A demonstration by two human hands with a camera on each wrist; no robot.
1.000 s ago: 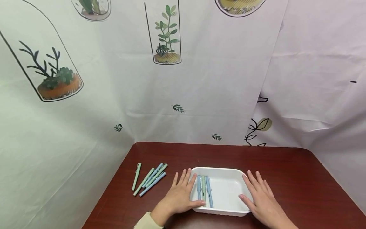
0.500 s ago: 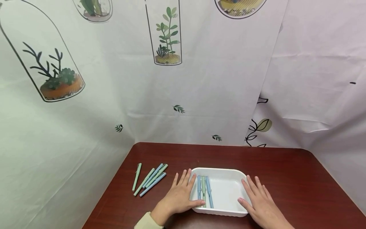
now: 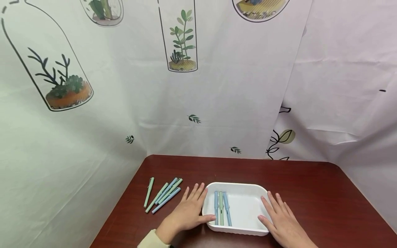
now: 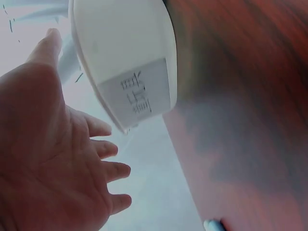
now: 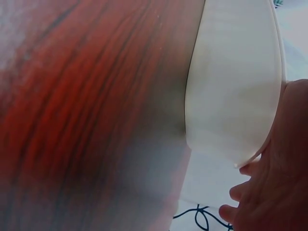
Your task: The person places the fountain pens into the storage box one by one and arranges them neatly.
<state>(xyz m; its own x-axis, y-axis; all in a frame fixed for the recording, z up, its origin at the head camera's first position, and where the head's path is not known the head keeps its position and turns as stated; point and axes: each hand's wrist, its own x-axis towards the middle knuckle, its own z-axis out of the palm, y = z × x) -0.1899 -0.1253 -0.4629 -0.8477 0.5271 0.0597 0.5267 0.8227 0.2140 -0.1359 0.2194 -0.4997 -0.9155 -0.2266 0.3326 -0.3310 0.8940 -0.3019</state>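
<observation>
A white plastic tray (image 3: 246, 208) stands on the table, with two blue pens (image 3: 227, 208) and a green pen (image 3: 221, 208) side by side in its left part. At its left end is my left hand (image 3: 187, 213), fingers spread and straight, thumb over the near left rim. The left wrist view shows a label with handwriting (image 4: 137, 94) on the tray's end wall and the palm facing it. My right hand (image 3: 285, 220) lies along the right end, fingers extended, thumb reaching over the rim. In the right wrist view its fingers (image 5: 239, 191) show just past the tray's edge.
Several loose green and blue pens (image 3: 167, 194) lie at the left of the table, some overlapping. One green pen (image 3: 149, 192) lies a little apart on their left. The dark red table (image 3: 328, 203) backs onto a white curtain (image 3: 229, 103) printed with plants.
My left hand has shifted left, its thumb drawing back from over the pens in the tray. My right hand has slipped slightly nearer to me along the rim. Tray and pens stay put.
</observation>
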